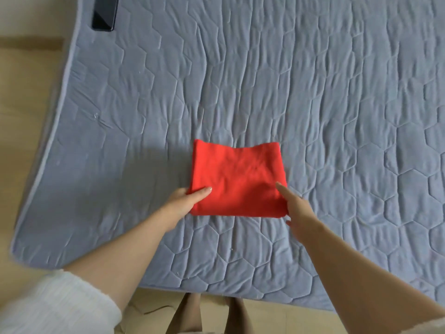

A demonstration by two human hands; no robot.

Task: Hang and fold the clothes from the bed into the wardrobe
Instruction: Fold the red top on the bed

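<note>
A red garment (237, 179), folded into a compact rectangle, lies on the grey-blue quilted bed (313, 92) near its front edge. My left hand (186, 201) grips the fold's lower left corner, thumb on top and fingers tucked beneath. My right hand (295, 204) holds the lower right corner, thumb lying on the red cloth and fingers hidden under its edge. The wardrobe is out of view.
A dark flat phone-like object (104, 13) lies on the bed's far left corner. Beige floor (24, 104) runs along the bed's left side and in front of it, where my legs (192, 314) stand against the bed's edge.
</note>
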